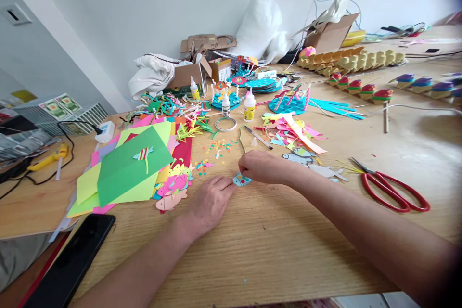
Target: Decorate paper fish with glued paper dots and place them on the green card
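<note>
A small light-blue paper fish (242, 180) with coloured dots lies on the wooden table between my hands. My left hand (212, 202) rests palm down, fingers stretched toward the fish, their tips at its left edge. Over the fish, my right hand (265, 166) is closed, fingertips bent down in a pinch; anything between them is hidden. Small paper dots (205, 167) are scattered just beyond my left hand. Pale grey-blue paper fish (325, 172) lie partly behind my right forearm. Pink and yellow paper fish (175, 185) are piled left of my left hand.
Red-handled scissors (395, 191) lie at right, blades partly spread. Coloured sheets (135, 166) and a black phone (88, 250) are at left. Glue bottles (249, 107), a tape roll (225, 124), a pen (258, 137) and paper scraps (292, 130) lie beyond. Egg cartons (371, 61) stand farther back.
</note>
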Motion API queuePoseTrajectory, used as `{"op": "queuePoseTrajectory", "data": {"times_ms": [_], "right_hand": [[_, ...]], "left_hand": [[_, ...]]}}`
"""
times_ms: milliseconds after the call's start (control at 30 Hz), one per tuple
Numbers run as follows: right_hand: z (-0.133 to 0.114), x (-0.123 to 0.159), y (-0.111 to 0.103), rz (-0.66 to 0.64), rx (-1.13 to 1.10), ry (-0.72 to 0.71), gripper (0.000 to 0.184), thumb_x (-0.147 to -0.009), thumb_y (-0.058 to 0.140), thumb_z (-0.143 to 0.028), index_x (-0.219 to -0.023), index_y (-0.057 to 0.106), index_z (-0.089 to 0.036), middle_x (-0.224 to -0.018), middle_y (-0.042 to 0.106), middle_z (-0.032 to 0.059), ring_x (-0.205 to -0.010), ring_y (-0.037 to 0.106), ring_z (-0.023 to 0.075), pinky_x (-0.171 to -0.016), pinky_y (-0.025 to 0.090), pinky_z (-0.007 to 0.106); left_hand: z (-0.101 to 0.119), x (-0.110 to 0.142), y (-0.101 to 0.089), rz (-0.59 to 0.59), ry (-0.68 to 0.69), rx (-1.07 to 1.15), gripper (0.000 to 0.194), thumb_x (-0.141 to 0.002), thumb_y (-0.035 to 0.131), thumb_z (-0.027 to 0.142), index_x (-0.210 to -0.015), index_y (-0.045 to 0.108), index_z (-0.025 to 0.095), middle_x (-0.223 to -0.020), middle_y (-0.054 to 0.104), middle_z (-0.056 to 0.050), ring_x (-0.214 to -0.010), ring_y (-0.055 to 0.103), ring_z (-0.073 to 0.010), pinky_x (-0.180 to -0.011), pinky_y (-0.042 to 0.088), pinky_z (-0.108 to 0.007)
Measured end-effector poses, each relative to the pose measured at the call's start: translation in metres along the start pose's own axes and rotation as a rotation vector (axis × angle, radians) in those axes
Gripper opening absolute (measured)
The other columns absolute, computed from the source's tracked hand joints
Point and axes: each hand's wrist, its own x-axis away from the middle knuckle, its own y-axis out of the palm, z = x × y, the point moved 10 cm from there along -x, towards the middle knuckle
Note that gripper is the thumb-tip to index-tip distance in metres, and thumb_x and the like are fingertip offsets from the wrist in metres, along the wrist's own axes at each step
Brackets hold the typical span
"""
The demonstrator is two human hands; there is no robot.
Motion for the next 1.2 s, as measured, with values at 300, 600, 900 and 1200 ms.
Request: {"op": "queuePoseTrajectory", "data": {"times_ms": [300,600,900,1200], "right_hand": [[-0.0010,-0.0061,0.0076,-0.006,0.004,-0.023,0.026,-0.070,0.044,-0.016,-0.084,0.067,-0.016,-0.084,0.066,0.0096,-0.075,0.060,0.0180,-0.055,0.037,0.023],[0.0000,-0.0035,0.0066,0.018,0.015,-0.039,0.028,-0.069,0.042,-0.017,-0.081,0.067,-0.014,-0.081,0.066,0.0106,-0.071,0.059,0.0187,-0.052,0.035,0.024],[0.0001,-0.0043,0.0090,-0.010,-0.012,-0.028,0.027,-0.068,0.043,-0.017,-0.082,0.067,-0.015,-0.081,0.067,0.0093,-0.072,0.059,0.0180,-0.051,0.035,0.023],[0.0002,-0.0069,0.0076,0.007,0.012,-0.016,0.027,-0.069,0.043,-0.017,-0.082,0.067,-0.015,-0.082,0.066,0.0098,-0.071,0.059,0.0186,-0.052,0.036,0.023]], "left_hand": [[0.0008,-0.0005,-0.0021,0.003,0.002,0.024,0.025,-0.083,0.038,0.011,-0.103,0.051,0.018,-0.100,0.056,-0.004,-0.095,0.049,-0.0161,-0.082,0.045,-0.034],[0.0006,-0.0002,-0.0012,-0.008,-0.004,0.025,0.025,-0.082,0.040,0.010,-0.104,0.051,0.017,-0.101,0.055,-0.004,-0.096,0.048,-0.0165,-0.084,0.044,-0.033],[0.0006,-0.0008,-0.0010,-0.013,-0.002,0.023,0.025,-0.082,0.039,0.010,-0.104,0.050,0.016,-0.101,0.054,-0.004,-0.096,0.048,-0.0170,-0.084,0.044,-0.033],[0.0014,-0.0010,-0.0025,-0.026,-0.009,0.036,0.025,-0.083,0.038,0.011,-0.103,0.051,0.017,-0.101,0.055,-0.004,-0.095,0.048,-0.0168,-0.084,0.043,-0.033]]}}
